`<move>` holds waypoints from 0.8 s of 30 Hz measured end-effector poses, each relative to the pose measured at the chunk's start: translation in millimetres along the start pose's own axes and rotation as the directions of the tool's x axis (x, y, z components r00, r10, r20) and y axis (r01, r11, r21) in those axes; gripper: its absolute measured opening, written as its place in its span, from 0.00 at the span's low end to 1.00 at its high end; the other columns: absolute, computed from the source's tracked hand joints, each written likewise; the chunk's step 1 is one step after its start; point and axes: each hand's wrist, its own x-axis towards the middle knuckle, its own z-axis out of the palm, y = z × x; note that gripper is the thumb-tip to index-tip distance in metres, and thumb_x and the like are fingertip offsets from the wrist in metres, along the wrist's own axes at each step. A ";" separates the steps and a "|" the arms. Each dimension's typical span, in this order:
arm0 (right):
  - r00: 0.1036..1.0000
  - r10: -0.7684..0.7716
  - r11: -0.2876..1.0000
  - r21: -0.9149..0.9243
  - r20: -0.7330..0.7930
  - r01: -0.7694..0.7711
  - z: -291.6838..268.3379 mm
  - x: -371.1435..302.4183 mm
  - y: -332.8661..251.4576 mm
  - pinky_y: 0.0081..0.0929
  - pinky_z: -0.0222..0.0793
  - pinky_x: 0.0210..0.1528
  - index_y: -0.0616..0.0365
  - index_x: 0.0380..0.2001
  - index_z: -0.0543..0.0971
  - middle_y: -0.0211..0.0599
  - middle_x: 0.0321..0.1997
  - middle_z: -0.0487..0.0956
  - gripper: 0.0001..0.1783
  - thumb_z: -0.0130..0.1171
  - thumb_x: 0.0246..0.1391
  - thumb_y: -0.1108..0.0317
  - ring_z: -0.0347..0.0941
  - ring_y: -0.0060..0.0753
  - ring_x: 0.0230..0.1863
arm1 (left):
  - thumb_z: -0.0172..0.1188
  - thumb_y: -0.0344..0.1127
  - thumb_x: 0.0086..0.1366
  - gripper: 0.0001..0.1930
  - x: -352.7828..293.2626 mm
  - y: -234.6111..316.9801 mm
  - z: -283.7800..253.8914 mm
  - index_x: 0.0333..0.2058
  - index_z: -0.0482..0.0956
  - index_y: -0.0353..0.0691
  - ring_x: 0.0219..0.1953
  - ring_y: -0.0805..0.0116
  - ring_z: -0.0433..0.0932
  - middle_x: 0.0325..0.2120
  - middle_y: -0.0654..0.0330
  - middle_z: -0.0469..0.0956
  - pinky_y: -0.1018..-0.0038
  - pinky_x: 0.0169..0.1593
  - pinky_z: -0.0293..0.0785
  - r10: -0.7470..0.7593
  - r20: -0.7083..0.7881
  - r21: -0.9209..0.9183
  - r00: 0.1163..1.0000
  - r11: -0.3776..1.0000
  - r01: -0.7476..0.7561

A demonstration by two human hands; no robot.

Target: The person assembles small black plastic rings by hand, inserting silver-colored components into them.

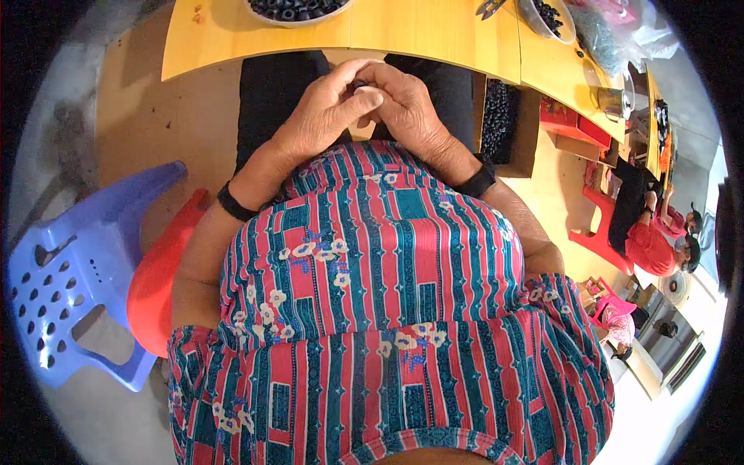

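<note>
My left hand and my right hand meet above my lap, just short of the table's front edge. Both are closed, fingers curled together, with the left thumb laid across toward the right fingers. A small black piece shows as a dark bit between them; most of it is covered by the fingers. Beyond the hands, a white bowl full of black rings stands on the yellow table.
Pliers or snips and another bowl with small black parts lie further right, beside plastic bags. A box of black pieces sits under the table. A blue plastic chair stands left; co-workers sit far right.
</note>
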 end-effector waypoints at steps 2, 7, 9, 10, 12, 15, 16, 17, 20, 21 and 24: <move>1.000 -0.009 1.000 0.001 -0.018 0.009 0.7 -1.3 2.0 0.21 0.71 0.24 0.65 0.36 0.71 0.36 0.23 0.75 0.08 0.47 0.54 0.73 0.73 0.23 0.21 | 0.50 0.39 0.66 0.23 -1.3 0.7 0.4 0.54 0.61 0.30 0.50 0.71 0.67 0.47 0.56 0.69 0.76 0.55 0.63 0.017 0.019 0.014 1.000 1.000 -0.017; 0.999 0.006 1.000 -0.013 -0.043 -0.007 2.0 -1.6 2.3 0.22 0.71 0.24 0.65 0.36 0.71 0.36 0.22 0.75 0.08 0.45 0.54 0.74 0.73 0.23 0.20 | 0.49 0.38 0.66 0.22 -1.4 0.8 3.1 0.54 0.61 0.30 0.50 0.70 0.67 0.47 0.56 0.69 0.75 0.55 0.62 0.027 -0.013 -0.017 1.000 0.999 -0.027; 0.998 -0.007 1.000 -0.014 -0.057 0.006 3.7 -1.9 1.2 0.21 0.71 0.24 0.65 0.36 0.71 0.36 0.22 0.75 0.08 0.45 0.54 0.74 0.73 0.24 0.20 | 0.49 0.37 0.65 0.22 -1.2 -0.9 4.1 0.54 0.61 0.30 0.50 0.70 0.67 0.47 0.56 0.69 0.75 0.55 0.62 0.031 -0.019 -0.040 0.999 0.999 -0.031; 0.997 -0.021 1.000 -0.013 -0.071 0.020 4.3 -1.7 0.7 0.21 0.72 0.25 0.65 0.36 0.71 0.36 0.22 0.75 0.09 0.45 0.54 0.74 0.74 0.24 0.20 | 0.49 0.37 0.65 0.22 -1.4 -1.2 4.8 0.54 0.62 0.30 0.50 0.70 0.67 0.46 0.56 0.70 0.75 0.55 0.62 0.038 -0.036 -0.030 0.999 0.999 -0.039; 0.996 -0.037 0.999 -0.021 -0.077 0.036 4.3 -0.6 1.3 0.21 0.72 0.25 0.65 0.37 0.71 0.36 0.22 0.75 0.09 0.45 0.54 0.74 0.74 0.24 0.20 | 0.49 0.36 0.65 0.21 -0.7 -1.1 5.7 0.54 0.62 0.31 0.50 0.70 0.67 0.46 0.56 0.70 0.75 0.55 0.62 0.045 -0.052 -0.021 0.998 0.999 -0.046; 0.995 -0.048 0.999 -0.009 -0.089 0.048 5.9 0.1 2.2 0.21 0.72 0.25 0.65 0.37 0.71 0.37 0.24 0.75 0.09 0.44 0.54 0.75 0.74 0.24 0.21 | 0.49 0.35 0.65 0.20 -1.0 0.5 6.4 0.53 0.63 0.31 0.46 0.73 0.70 0.43 0.57 0.71 0.77 0.51 0.66 0.040 -0.070 -0.039 0.997 0.998 -0.043; 0.995 -0.047 0.999 0.007 -0.094 0.048 5.9 0.7 2.1 0.22 0.72 0.26 0.66 0.37 0.71 0.37 0.24 0.76 0.09 0.44 0.54 0.75 0.74 0.24 0.21 | 0.49 0.35 0.65 0.20 -0.1 0.4 5.8 0.53 0.63 0.31 0.44 0.75 0.71 0.42 0.58 0.72 0.78 0.49 0.67 0.024 -0.066 -0.057 0.998 0.998 -0.028; 0.995 -0.046 0.999 0.006 -0.091 0.046 5.3 0.4 1.8 0.22 0.72 0.26 0.66 0.37 0.71 0.37 0.24 0.76 0.09 0.44 0.54 0.75 0.74 0.24 0.21 | 0.50 0.35 0.66 0.20 0.1 1.0 5.6 0.53 0.63 0.32 0.41 0.77 0.71 0.40 0.60 0.72 0.80 0.47 0.68 0.008 -0.062 -0.074 0.998 0.997 -0.013; 0.992 0.109 0.981 0.171 -0.061 -0.097 -2.1 2.9 -0.9 0.22 0.73 0.26 0.66 0.36 0.72 0.34 0.25 0.73 0.09 0.47 0.57 0.70 0.72 0.25 0.22 | 0.50 0.35 0.66 0.18 2.4 7.2 6.6 0.52 0.65 0.33 0.38 0.79 0.72 0.38 0.62 0.73 0.82 0.43 0.70 -0.008 -0.087 -0.072 0.996 0.997 0.002; 0.982 0.181 0.865 0.468 0.049 -0.183 -7.5 5.0 -4.2 0.22 0.73 0.26 0.65 0.36 0.72 0.32 0.25 0.72 0.11 0.49 0.57 0.66 0.69 0.24 0.22 | 0.50 0.35 0.66 0.18 3.0 7.7 5.1 0.52 0.65 0.33 0.38 0.79 0.72 0.38 0.62 0.73 0.82 0.43 0.70 -0.005 -0.084 -0.070 0.996 0.998 -0.001; 0.954 0.188 0.647 0.702 0.233 -0.299 -15.9 6.4 -9.2 0.24 0.73 0.27 0.63 0.36 0.73 0.29 0.24 0.67 0.18 0.52 0.58 0.56 0.62 0.20 0.20 | 0.55 0.32 0.62 0.14 2.9 9.2 3.5 0.46 0.71 0.35 0.34 0.80 0.73 0.33 0.64 0.74 0.82 0.38 0.72 0.166 -0.187 -0.101 0.968 0.977 -0.187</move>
